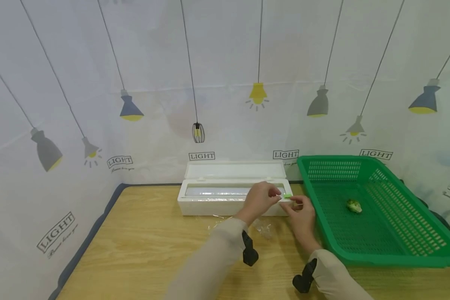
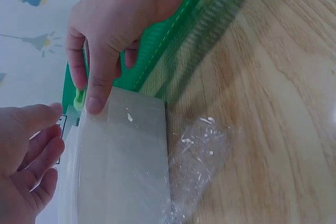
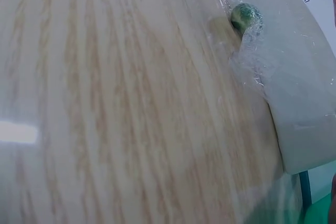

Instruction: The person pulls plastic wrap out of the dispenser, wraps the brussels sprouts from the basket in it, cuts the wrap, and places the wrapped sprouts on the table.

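Beige sleeves (image 1: 210, 258) lay nearest the head camera, with black wrist straps (image 1: 250, 252). Left hand (image 1: 260, 201): above the right part of a long white box (image 1: 210, 207), fingers bent. Left wrist view put its thumb tip slightly apart from the forefinger; could not tell whether clear film was pinched there. Right hand (image 1: 301, 214): at the right end of the same box, forefinger at a small green slider (image 1: 287, 196), thumb on the box's front edge. Could not tell whether the slider was gripped or only touched.

Box: lengthwise across the worktop (image 1: 142, 225), near the wall (image 1: 225, 50), with its lid (image 1: 234, 170) raised along the back edge. Shiny clear material showed through the long opening in the top.

Crumpled clear film (image 1: 263, 228) lay on the worktop just in front of the box, below the left hand. Right wrist view showed a round green vegetable (image 3: 245, 18) by the box's front face, partly covered by film.

Right of the box, just beside it: a green plastic basket (image 1: 390, 260) with slotted sides. One small leafy vegetable (image 1: 354, 206) lay on its floor. Dark object (image 1: 440, 220), partly hidden, beyond the basket's right side. Wall covering was white, printed with hanging lamps (image 1: 318, 102) and the word LIGHT.
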`<state>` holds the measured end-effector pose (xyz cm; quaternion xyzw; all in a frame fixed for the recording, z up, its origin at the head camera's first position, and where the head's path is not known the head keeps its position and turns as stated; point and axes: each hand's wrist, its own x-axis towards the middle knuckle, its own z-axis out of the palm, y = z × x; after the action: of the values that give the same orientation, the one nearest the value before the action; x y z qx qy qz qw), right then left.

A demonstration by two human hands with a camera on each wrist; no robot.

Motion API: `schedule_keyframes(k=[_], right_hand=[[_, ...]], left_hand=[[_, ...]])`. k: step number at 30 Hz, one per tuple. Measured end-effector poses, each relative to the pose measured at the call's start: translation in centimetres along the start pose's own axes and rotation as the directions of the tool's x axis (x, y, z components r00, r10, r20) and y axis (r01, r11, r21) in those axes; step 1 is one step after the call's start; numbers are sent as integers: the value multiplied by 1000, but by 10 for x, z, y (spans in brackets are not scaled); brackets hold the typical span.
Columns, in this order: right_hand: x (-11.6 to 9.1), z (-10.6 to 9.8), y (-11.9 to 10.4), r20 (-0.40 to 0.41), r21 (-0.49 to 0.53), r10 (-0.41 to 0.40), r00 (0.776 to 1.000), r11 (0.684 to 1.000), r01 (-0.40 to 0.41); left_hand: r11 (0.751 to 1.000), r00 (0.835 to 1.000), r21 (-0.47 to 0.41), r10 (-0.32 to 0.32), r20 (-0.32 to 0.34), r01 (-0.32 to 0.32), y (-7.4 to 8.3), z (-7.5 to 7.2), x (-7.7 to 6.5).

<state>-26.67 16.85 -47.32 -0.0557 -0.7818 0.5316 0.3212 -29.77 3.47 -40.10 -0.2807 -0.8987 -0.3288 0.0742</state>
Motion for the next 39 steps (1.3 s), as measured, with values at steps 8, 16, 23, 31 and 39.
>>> schedule_keyframes(k=[8, 16, 23, 31, 39], right_hand=[[4, 1, 3, 10, 43, -24, 1000, 999, 23], [5, 0, 14, 47, 86, 1, 999, 996, -5], [5, -4, 8, 85, 145, 14, 996, 989, -26], [11, -2, 20, 79, 151, -37, 996, 988, 25], [9, -1, 21, 75, 163, -45, 996, 986, 32]], left_hand=[[998, 998, -38, -51, 23, 52, 4, 10, 10], [995, 997, -73, -67, 25, 68, 3, 20, 14], [993, 998, -109, -53, 16, 55, 1, 24, 16], [996, 999, -76, -53, -8, 52, 2, 27, 22], [997, 998, -49, -64, 8, 64, -1, 26, 20]])
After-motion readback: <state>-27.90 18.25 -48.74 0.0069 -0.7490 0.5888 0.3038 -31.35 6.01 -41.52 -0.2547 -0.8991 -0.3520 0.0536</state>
